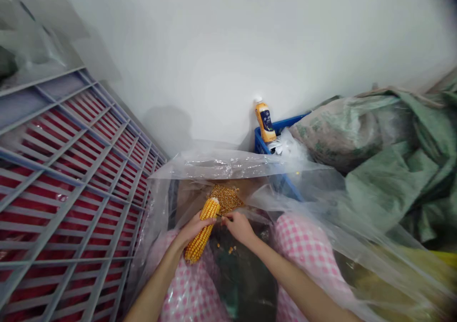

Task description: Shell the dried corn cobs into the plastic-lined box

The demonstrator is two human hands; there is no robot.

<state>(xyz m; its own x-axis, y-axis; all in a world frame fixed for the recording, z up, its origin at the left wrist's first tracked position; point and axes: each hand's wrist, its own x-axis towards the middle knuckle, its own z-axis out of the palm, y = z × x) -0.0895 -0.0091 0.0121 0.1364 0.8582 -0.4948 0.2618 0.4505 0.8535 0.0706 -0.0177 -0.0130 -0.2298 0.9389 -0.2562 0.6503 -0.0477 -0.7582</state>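
Observation:
A yellow corn cob [203,234] lies tilted in my left hand [194,227], which is closed around it with the thumb across its front. Most of its kernels are in place, and its upper end shows a pale tip. Close to the cob's right side, my right hand [238,226] is pinched on a thin dark tool [219,216], whose exact kind is too small to tell. Just beyond both hands, loose corn kernels [226,199] form a pile on clear plastic sheeting [221,167]. A few stray kernels [231,250] rest nearer my legs.
Grey slatted crates [76,184] with red contents stand at the left. Back right, a blue crate [290,121] holds an orange drink bottle [265,121] and a white plastic bag [287,145]. Green woven sacks [392,179] bulge on the right. A white wall [214,65] stands behind.

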